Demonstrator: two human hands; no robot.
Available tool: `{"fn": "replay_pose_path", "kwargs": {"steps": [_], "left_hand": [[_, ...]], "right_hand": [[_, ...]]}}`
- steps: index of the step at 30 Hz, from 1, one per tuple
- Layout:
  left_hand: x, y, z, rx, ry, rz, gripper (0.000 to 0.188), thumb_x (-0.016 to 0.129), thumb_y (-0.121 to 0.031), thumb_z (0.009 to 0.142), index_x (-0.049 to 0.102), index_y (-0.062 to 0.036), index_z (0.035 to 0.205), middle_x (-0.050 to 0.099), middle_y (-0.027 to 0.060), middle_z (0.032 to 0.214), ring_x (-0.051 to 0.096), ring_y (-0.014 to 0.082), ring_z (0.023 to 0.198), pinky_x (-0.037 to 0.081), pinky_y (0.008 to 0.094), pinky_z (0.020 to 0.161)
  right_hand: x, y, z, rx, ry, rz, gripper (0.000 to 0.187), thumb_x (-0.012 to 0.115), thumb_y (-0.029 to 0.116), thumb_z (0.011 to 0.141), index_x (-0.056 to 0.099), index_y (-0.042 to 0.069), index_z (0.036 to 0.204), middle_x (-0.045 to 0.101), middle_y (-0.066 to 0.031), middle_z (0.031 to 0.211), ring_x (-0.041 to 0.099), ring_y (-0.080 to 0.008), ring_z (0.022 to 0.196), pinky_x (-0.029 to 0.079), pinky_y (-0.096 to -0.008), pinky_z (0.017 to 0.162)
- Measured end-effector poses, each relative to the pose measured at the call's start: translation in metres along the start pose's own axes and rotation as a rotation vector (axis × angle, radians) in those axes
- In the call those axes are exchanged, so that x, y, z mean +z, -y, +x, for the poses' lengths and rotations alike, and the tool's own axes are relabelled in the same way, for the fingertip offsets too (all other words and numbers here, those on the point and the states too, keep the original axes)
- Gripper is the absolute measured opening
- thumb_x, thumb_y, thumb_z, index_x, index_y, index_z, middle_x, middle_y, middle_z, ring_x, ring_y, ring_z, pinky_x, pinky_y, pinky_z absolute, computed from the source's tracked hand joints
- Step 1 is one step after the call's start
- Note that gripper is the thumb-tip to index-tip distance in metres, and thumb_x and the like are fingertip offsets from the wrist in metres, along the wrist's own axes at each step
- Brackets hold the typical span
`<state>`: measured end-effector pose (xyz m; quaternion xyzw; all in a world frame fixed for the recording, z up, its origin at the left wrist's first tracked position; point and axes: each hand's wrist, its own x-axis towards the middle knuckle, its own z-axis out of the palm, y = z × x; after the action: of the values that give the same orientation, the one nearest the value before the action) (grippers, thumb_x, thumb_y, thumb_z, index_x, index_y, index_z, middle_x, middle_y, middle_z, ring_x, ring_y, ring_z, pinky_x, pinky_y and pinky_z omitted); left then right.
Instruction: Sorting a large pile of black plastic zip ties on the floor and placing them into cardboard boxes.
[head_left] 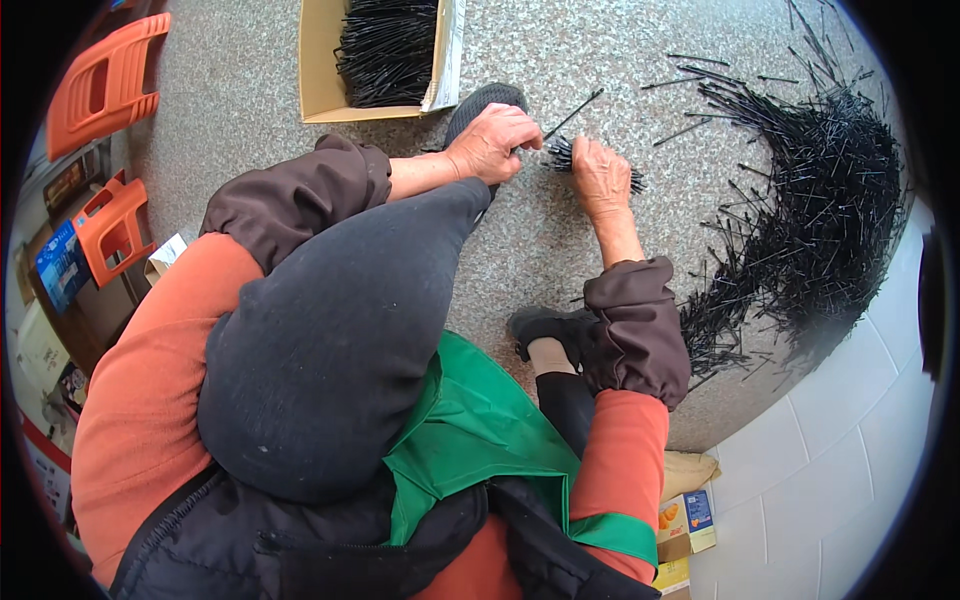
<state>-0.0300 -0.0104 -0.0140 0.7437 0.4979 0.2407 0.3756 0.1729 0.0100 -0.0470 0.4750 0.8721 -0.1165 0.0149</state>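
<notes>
Gripping one black-stick bundle (562, 154) — right hand (600, 178), fingers wrapped tight; bundle was to the near right of the one cardboard box (318, 62). Left hand (492, 143) was part-curled, nearer the box — couldn't tell its contents. One stick pile (845, 190) lay well right of the box.

I'm probably in a home, can't say for sure: speckled grey stone-look floor (230, 70), white tiled wall (825, 440), slotted orange plastic stools (130, 70).
</notes>
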Motion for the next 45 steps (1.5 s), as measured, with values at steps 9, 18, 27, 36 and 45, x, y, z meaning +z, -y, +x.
{"fn": "replay_pose_path", "kwargs": {"steps": [9,18,27,36,45], "left_hand": [[-0.001,-0.002,0.002,0.013,0.003,0.0,0.029,0.051,0.003,0.054,0.054,-0.0085,0.081,0.053,0.0035,0.076,0.054,0.0225,0.083,0.037,0.0342,0.085],[-0.004,0.0,0.0,0.018,0.032,0.011,0.029,0.05,0.003,0.054,0.053,-0.0078,0.081,0.051,0.0047,0.075,0.052,0.024,0.082,0.037,0.0337,0.084],[-0.004,-0.004,0.005,-0.051,0.054,0.019,0.027,0.053,0.001,0.058,0.057,-0.01,0.082,0.056,0.0013,0.076,0.056,0.0203,0.081,0.041,0.0341,0.079],[-0.025,-0.036,0.05,-0.809,0.208,-1.091,0.057,0.072,-0.018,0.071,0.042,-0.004,0.118,0.051,0.009,0.111,0.053,0.0173,0.098,0.047,0.0315,0.081],[-0.053,-0.044,0.032,-0.885,0.853,-1.465,0.022,0.058,-0.012,0.082,0.055,-0.0006,0.1,0.05,0.0021,0.054,0.047,0.0109,0.038,0.038,0.0221,0.033]], "right_hand": [[-0.028,0.012,0.054,0.783,-0.016,0.479,0.029,0.065,0.031,0.07,0.064,0.005,0.082,0.064,-0.0204,0.079,0.062,-0.0369,0.077,0.048,-0.046,0.069],[-0.022,-0.013,0.034,0.905,-0.137,0.616,0.031,0.063,0.03,0.064,0.063,0.0,0.074,0.063,-0.0178,0.068,0.062,-0.031,0.064,0.048,-0.0388,0.062],[-0.02,-0.102,0.03,1.073,-0.338,0.39,0.03,0.063,0.028,0.063,0.063,0.001,0.077,0.064,-0.0191,0.073,0.061,-0.0379,0.073,0.046,-0.0458,0.068],[-0.065,-0.006,0.036,0.855,-0.131,1.908,0.014,0.056,0.01,0.076,0.062,-0.002,0.08,0.059,-0.0073,0.065,0.057,-0.0159,0.057,0.046,-0.0266,0.051],[-0.089,0.034,0.011,0.607,0.036,1.68,0.03,0.059,0.023,0.083,0.058,0.001,0.103,0.059,-0.0059,0.095,0.056,-0.0131,0.083,0.043,-0.0255,0.065]]}}
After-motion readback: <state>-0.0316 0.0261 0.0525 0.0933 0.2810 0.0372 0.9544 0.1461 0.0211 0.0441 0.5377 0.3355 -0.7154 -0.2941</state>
